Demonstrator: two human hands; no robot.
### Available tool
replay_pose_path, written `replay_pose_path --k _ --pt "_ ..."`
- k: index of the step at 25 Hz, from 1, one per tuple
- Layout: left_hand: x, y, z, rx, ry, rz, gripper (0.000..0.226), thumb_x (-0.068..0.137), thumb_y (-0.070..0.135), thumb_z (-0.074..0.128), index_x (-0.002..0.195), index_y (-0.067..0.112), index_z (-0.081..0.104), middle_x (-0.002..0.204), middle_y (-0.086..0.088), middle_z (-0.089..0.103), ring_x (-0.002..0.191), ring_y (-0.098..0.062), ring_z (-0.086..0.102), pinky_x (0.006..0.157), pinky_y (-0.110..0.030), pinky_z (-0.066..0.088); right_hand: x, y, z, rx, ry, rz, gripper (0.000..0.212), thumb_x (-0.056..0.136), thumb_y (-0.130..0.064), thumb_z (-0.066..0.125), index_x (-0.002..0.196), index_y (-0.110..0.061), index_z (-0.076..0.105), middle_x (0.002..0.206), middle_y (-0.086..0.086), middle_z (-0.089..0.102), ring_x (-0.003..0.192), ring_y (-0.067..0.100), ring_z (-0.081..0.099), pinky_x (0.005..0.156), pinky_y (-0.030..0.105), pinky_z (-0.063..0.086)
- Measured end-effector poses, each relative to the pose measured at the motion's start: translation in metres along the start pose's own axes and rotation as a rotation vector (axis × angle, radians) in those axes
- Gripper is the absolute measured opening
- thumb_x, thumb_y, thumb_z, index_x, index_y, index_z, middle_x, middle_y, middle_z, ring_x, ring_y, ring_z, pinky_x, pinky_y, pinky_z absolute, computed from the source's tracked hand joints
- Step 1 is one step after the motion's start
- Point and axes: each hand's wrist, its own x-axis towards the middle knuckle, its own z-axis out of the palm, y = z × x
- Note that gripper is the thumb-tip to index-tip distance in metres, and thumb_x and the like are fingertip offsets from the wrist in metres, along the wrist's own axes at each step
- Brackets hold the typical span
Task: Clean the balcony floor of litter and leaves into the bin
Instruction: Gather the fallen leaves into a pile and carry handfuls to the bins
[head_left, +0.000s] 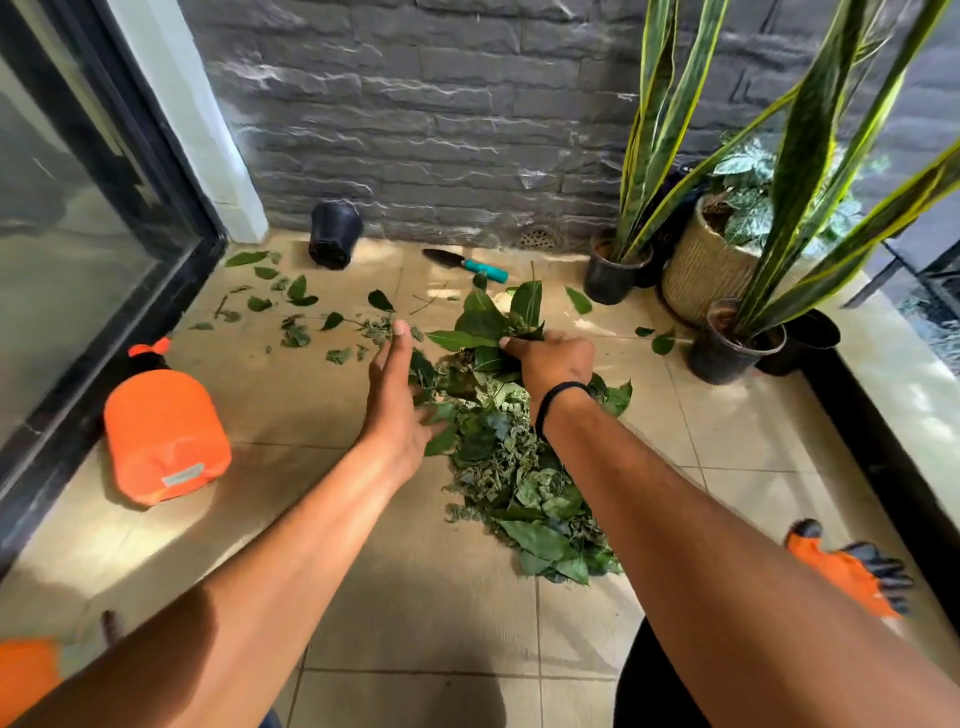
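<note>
where hands (467, 379) meet, green leaves (519, 467) lie heaped, crumpled.

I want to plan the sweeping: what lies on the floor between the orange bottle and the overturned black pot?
In the head view, scattered green leaves lie between the orange bottle and overturned black pot.

one head-worn view looks forward and down, close over the floor (363, 597).

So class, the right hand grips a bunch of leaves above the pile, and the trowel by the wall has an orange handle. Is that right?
Not quite. The right hand does grip leaves above the pile, but the head view shows the trowel by the wall has a teal handle, not orange.
</note>
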Motion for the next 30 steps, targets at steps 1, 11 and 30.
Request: replay_pose_path --k 1,11,30 --pt "-0.003 0.002 0.006 -0.04 -0.026 -0.038 0.054 0.076 0.08 0.058 0.117 0.046 0.058 0.137 -0.013 0.059 0.116 -0.037 0.06 0.096 -0.055 0.051 -0.005 -0.001 0.001 0.01 -0.028 -0.022 0.014 0.076 -0.002 0.082 0.077 -0.012 0.073 0.08 0.005 0.075 0.074 0.02 0.072 0.065 0.025 0.059" --pt "0.003 0.0 0.039 -0.06 0.042 -0.117 0.061 0.065 0.06 0.085 0.107 0.02 0.068 0.117 -0.009 0.07 0.106 -0.03 0.067 0.094 -0.05 0.056 -0.047 0.008 0.013 -0.189 -0.271 -0.079 0.034 0.08 0.001 0.076 0.057 -0.018 0.061 0.057 -0.003 0.065 0.052 0.008 0.06 0.055 0.023 0.053" --pt "0.021 -0.001 0.012 0.123 0.332 -0.069 0.05 0.097 0.032 0.065 0.134 -0.001 0.056 0.131 -0.015 0.062 0.118 -0.031 0.06 0.081 -0.027 0.042 -0.081 0.03 0.042 -0.353 -0.173 -0.177 0.018 0.1 -0.022 0.051 0.114 -0.012 0.053 0.114 0.012 0.061 0.096 0.026 0.061 0.085 0.036 0.054"
